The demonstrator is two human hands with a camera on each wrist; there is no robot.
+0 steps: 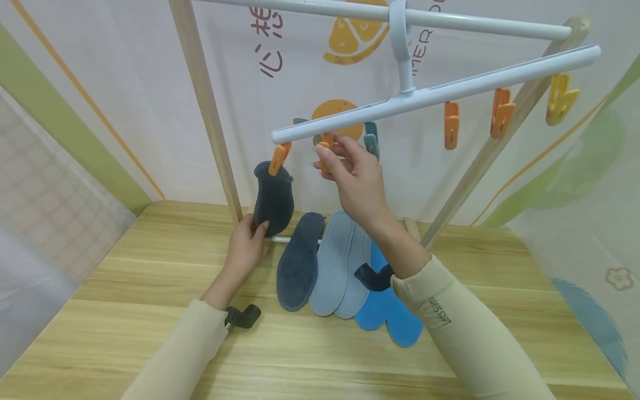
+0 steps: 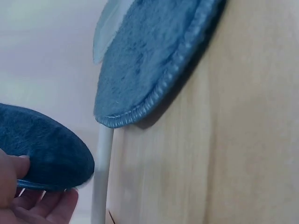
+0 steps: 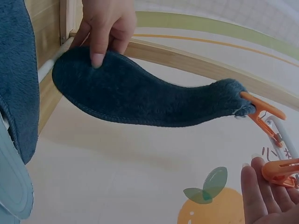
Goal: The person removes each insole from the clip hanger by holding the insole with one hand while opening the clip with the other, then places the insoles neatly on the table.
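A dark blue fuzzy insole (image 1: 274,205) hangs from the left end of a pale hanger (image 1: 345,118), its upper end caught and bunched in an orange clip (image 1: 279,160). My left hand (image 1: 246,244) pinches the lower end, thumb on the fuzzy face and fingers behind, as the left wrist view also shows on the insole (image 2: 46,144). Up on the hanger, my right hand (image 1: 362,178) holds a second orange clip (image 1: 326,145) between thumb and fingers. In the right wrist view the insole (image 3: 140,95) stretches from the left hand to its clip.
Another dark insole (image 1: 300,264), light grey insoles (image 1: 331,266) and blue insoles (image 1: 404,322) lean in a row on the wooden table (image 1: 150,333). A green clip (image 1: 371,141), orange clips (image 1: 451,126) and a yellow clip (image 1: 561,100) hang along the bar. A wooden rack (image 1: 207,105) frames the hanger.
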